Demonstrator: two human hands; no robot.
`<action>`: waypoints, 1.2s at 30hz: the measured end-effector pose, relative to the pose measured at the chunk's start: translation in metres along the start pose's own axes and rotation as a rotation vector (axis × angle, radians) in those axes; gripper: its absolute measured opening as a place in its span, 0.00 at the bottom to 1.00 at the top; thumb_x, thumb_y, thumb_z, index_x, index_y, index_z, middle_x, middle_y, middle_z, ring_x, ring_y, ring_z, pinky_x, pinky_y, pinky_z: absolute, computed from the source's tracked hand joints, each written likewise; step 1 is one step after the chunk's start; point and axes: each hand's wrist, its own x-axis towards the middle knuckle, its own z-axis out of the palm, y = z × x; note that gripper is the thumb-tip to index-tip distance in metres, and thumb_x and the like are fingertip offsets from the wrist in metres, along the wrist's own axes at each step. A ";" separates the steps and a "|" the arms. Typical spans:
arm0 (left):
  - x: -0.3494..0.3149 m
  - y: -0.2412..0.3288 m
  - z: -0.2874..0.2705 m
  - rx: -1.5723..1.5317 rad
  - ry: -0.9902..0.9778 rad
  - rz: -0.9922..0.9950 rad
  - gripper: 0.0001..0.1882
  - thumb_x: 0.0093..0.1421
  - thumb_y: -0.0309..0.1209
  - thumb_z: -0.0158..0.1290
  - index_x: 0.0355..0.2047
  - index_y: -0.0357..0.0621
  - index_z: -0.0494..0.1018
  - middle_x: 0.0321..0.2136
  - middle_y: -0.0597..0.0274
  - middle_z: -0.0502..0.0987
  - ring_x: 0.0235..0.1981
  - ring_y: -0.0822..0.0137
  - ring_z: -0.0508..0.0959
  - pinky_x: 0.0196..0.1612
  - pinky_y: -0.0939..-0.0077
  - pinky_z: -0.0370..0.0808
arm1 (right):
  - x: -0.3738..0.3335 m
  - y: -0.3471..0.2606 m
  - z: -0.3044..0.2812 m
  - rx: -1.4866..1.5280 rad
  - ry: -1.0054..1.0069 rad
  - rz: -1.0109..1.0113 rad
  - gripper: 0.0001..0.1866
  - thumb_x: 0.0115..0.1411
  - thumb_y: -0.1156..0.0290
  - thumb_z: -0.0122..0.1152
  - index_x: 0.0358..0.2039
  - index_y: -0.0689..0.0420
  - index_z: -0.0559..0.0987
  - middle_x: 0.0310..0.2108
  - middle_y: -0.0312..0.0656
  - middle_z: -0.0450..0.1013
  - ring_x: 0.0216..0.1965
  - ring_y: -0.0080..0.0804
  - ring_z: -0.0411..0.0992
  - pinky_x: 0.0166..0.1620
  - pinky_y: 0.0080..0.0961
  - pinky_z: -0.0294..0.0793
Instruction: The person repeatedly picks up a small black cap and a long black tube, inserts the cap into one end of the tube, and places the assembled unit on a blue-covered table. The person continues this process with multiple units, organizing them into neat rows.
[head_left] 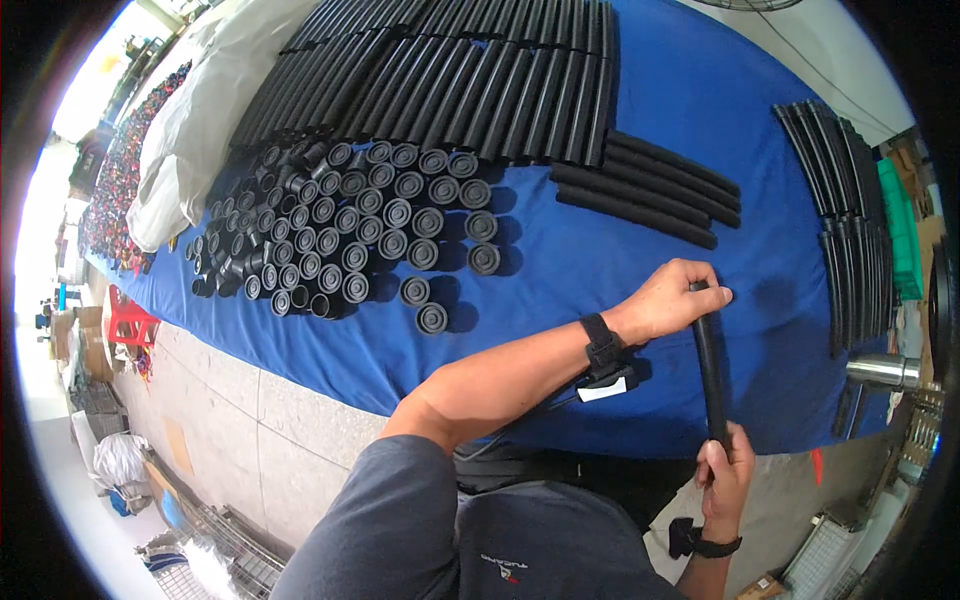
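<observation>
A slim black tube (711, 372) is held upright in the view between my two hands, over the near right part of the blue-covered table (560, 310). My left hand (672, 297) is closed round its far end, thumb lying along the top. At the near end, by the table's edge, the fingers of my right hand (727, 468) wrap the tube. Beyond my left hand lie several rough black foam tubes (645, 195), side by side and slanting. Black straps circle both wrists.
Rows of glossy black tubes (440, 95) cover the far table, with many round ribbed black caps (396, 213) at left. More black tubes (845, 225) are stacked at right, near a green crate (900, 230) and a metal cylinder (882, 370). A red stool (132, 318) stands on the floor.
</observation>
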 end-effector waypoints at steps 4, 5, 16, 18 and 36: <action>0.001 -0.005 -0.001 -0.096 -0.003 0.018 0.14 0.67 0.41 0.59 0.29 0.45 0.75 0.16 0.75 0.68 0.15 0.82 0.64 0.18 0.81 0.57 | -0.003 -0.018 0.017 -0.058 0.083 0.026 0.18 0.58 0.73 0.63 0.48 0.64 0.75 0.25 0.32 0.70 0.16 0.14 0.62 0.17 0.14 0.61; 0.002 -0.007 0.000 -0.100 0.000 0.013 0.14 0.67 0.41 0.59 0.29 0.45 0.75 0.16 0.75 0.68 0.15 0.82 0.63 0.18 0.81 0.57 | -0.003 -0.020 0.018 -0.025 0.066 0.047 0.18 0.58 0.73 0.63 0.48 0.64 0.75 0.25 0.32 0.70 0.16 0.14 0.62 0.17 0.14 0.61; -0.001 0.000 -0.001 -0.127 -0.073 0.059 0.13 0.67 0.39 0.59 0.31 0.44 0.75 0.16 0.75 0.68 0.14 0.83 0.63 0.16 0.84 0.56 | 0.005 0.009 -0.016 0.265 -0.230 0.192 0.25 0.70 0.53 0.58 0.49 0.66 0.77 0.25 0.38 0.74 0.12 0.17 0.61 0.13 0.16 0.58; -0.001 0.005 0.001 -0.127 -0.025 -0.010 0.12 0.67 0.38 0.60 0.30 0.44 0.75 0.16 0.76 0.68 0.14 0.83 0.63 0.16 0.84 0.56 | 0.004 0.019 -0.012 -0.142 -0.001 -0.109 0.25 0.70 0.53 0.59 0.50 0.65 0.76 0.25 0.39 0.74 0.12 0.17 0.61 0.13 0.16 0.58; 0.003 -0.005 0.000 -0.126 0.027 0.033 0.13 0.66 0.39 0.62 0.30 0.45 0.75 0.17 0.77 0.68 0.16 0.84 0.63 0.18 0.83 0.55 | -0.001 0.008 0.017 -0.299 0.081 -0.109 0.17 0.62 0.72 0.63 0.50 0.61 0.72 0.27 0.31 0.69 0.20 0.14 0.65 0.21 0.14 0.63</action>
